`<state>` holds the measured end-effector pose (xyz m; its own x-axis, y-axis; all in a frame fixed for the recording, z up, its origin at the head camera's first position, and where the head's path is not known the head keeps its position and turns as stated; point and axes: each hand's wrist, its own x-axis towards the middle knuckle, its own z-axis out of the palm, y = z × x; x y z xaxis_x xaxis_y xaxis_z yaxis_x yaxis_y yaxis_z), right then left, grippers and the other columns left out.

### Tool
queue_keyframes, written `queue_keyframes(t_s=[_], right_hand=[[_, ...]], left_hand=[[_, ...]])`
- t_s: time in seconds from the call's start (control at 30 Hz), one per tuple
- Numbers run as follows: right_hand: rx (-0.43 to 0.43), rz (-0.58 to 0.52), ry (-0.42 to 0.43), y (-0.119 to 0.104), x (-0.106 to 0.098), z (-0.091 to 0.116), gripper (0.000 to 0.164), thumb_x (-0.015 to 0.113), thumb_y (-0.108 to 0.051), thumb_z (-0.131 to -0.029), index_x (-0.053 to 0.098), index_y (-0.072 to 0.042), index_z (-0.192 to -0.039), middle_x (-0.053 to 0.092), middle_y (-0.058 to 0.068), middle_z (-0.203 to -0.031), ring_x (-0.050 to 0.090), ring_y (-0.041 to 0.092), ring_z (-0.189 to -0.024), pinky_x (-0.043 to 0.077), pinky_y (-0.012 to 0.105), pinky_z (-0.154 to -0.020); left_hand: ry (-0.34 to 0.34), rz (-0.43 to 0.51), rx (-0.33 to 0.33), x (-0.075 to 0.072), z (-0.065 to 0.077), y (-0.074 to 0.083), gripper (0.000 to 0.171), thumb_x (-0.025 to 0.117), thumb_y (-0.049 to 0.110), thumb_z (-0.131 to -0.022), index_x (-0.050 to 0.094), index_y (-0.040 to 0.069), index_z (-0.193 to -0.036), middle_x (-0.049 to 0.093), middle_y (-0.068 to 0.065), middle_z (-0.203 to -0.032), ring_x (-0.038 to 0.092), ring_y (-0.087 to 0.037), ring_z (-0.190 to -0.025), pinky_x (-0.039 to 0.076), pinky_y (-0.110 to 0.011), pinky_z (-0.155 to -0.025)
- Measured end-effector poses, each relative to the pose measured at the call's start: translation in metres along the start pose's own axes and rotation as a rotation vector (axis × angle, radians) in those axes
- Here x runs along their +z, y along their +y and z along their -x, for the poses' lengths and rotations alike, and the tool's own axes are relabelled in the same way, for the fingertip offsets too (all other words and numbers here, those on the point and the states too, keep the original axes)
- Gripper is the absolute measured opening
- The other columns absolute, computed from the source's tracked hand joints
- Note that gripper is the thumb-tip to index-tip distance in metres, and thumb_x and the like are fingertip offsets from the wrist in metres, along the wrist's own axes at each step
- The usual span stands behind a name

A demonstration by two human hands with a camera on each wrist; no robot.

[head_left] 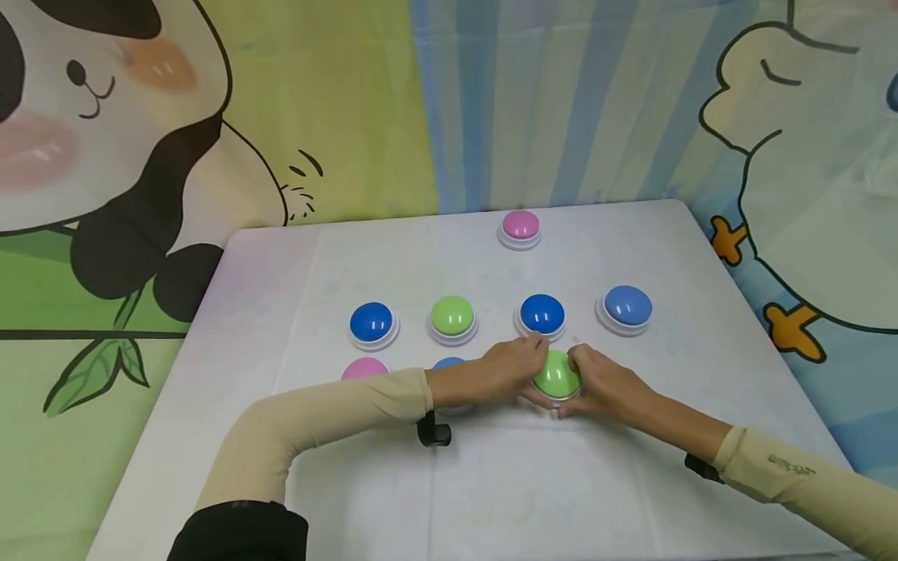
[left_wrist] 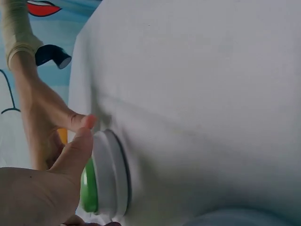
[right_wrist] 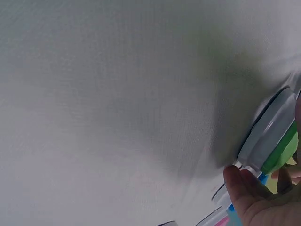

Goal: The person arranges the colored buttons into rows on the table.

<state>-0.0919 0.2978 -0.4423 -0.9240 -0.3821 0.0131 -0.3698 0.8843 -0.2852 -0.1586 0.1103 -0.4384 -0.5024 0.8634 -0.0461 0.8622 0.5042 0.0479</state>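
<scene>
A green domed push button (head_left: pixel 557 375) with a round white base sits between my two hands near the middle of the table. My left hand (head_left: pixel 500 368) grips it from the left, and my right hand (head_left: pixel 609 385) grips it from the right. Both sets of fingertips bend around its rim, with the thumbs low at the front of the base. In the left wrist view the button's white base (left_wrist: pixel 112 174) is tipped on its side by the camera angle, the left thumb along it. The right wrist view shows the white base (right_wrist: pixel 268 129) close over the cloth.
Behind the hands stand a dark blue button (head_left: pixel 542 312), a lighter blue button (head_left: pixel 627 305), a green button (head_left: pixel 452 315) and a blue button (head_left: pixel 371 322). One pink button (head_left: pixel 521 225) is near the far edge. My left arm partly covers another pink button (head_left: pixel 365 368) and a blue one (head_left: pixel 447 362).
</scene>
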Motion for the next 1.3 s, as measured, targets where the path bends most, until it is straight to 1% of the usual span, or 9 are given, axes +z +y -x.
queue_keyframes(t_s=[0.23,0.3,0.4,0.53,0.63,0.77,0.93,1.13,1.3], right_hand=[[-0.104,-0.050,0.153,0.008,-0.031,-0.021,0.058,0.076,-0.032,-0.073,0.048,-0.002,-0.113,0.062,0.013,-0.107,0.063,0.024,-0.093,0.055,0.034,-0.076],[-0.130,-0.061,0.201,0.013,-0.043,-0.040,0.049,0.073,-0.022,-0.077,0.048,-0.002,-0.114,0.061,0.014,-0.108,0.062,0.026,-0.094,0.055,0.036,-0.076],[-0.131,-0.041,0.221,0.024,-0.059,-0.080,0.045,0.069,-0.014,-0.081,0.048,0.000,-0.117,0.057,0.017,-0.111,0.059,0.029,-0.098,0.054,0.039,-0.079],[0.033,0.007,0.092,0.041,-0.071,-0.148,0.054,0.067,-0.016,-0.083,0.042,0.001,-0.127,0.049,0.022,-0.124,0.052,0.035,-0.111,0.048,0.046,-0.092],[0.166,-0.001,-0.036,0.054,-0.072,-0.196,0.062,0.064,-0.018,-0.085,0.034,0.001,-0.135,0.040,0.027,-0.132,0.042,0.040,-0.122,0.040,0.051,-0.101],[0.269,-0.094,-0.135,0.069,-0.067,-0.236,0.070,0.062,-0.018,-0.087,0.022,-0.004,-0.143,0.028,0.029,-0.141,0.032,0.043,-0.130,0.033,0.055,-0.105],[0.318,-0.159,-0.220,0.081,-0.058,-0.254,0.075,0.061,-0.017,-0.087,0.014,-0.012,-0.146,0.023,0.025,-0.146,0.021,0.041,-0.136,0.025,0.058,-0.109],[0.373,-0.247,-0.290,0.081,-0.044,-0.262,0.088,0.061,-0.012,-0.087,-0.002,-0.020,-0.148,0.013,0.023,-0.150,0.015,0.040,-0.139,0.020,0.057,-0.111],[0.359,-0.256,-0.247,0.082,-0.040,-0.259,0.086,0.061,-0.013,-0.087,0.000,-0.020,-0.148,0.016,0.026,-0.146,0.021,0.043,-0.136,0.024,0.058,-0.109]], left_hand=[[0.117,0.149,0.046,-0.027,-0.003,-0.030,0.069,0.054,0.059,-0.082,0.047,0.006,-0.126,0.054,-0.001,-0.100,0.051,-0.008,-0.075,0.047,-0.015,-0.061],[0.149,0.181,0.024,-0.037,-0.012,-0.044,0.062,0.054,0.051,-0.087,0.045,0.007,-0.129,0.056,-0.002,-0.105,0.054,-0.009,-0.082,0.048,-0.016,-0.068],[0.193,0.198,-0.076,-0.048,-0.035,-0.073,0.055,0.055,0.041,-0.089,0.044,0.007,-0.131,0.057,-0.004,-0.112,0.055,-0.013,-0.093,0.050,-0.022,-0.077],[0.196,0.192,-0.280,-0.050,-0.075,-0.119,0.050,0.058,0.033,-0.088,0.044,0.007,-0.128,0.056,-0.007,-0.118,0.055,-0.018,-0.102,0.050,-0.029,-0.087],[0.140,0.201,-0.427,-0.046,-0.099,-0.148,0.052,0.061,0.029,-0.087,0.042,0.007,-0.131,0.053,-0.009,-0.124,0.053,-0.020,-0.110,0.048,-0.031,-0.094],[0.067,0.316,-0.498,-0.037,-0.122,-0.170,0.065,0.064,0.026,-0.086,0.032,0.010,-0.140,0.043,-0.009,-0.134,0.045,-0.021,-0.121,0.043,-0.035,-0.101],[0.020,0.507,-0.484,-0.028,-0.138,-0.181,0.077,0.064,0.027,-0.085,0.019,0.019,-0.146,0.030,-0.010,-0.146,0.032,-0.025,-0.133,0.035,-0.043,-0.108],[0.014,0.527,-0.492,-0.019,-0.141,-0.190,0.076,0.063,0.024,-0.086,0.016,0.019,-0.147,0.036,-0.007,-0.144,0.035,-0.022,-0.134,0.031,-0.037,-0.111],[0.051,0.519,-0.455,-0.015,-0.140,-0.191,0.073,0.063,0.021,-0.086,0.021,0.014,-0.145,0.041,-0.008,-0.141,0.037,-0.022,-0.131,0.031,-0.034,-0.111]])
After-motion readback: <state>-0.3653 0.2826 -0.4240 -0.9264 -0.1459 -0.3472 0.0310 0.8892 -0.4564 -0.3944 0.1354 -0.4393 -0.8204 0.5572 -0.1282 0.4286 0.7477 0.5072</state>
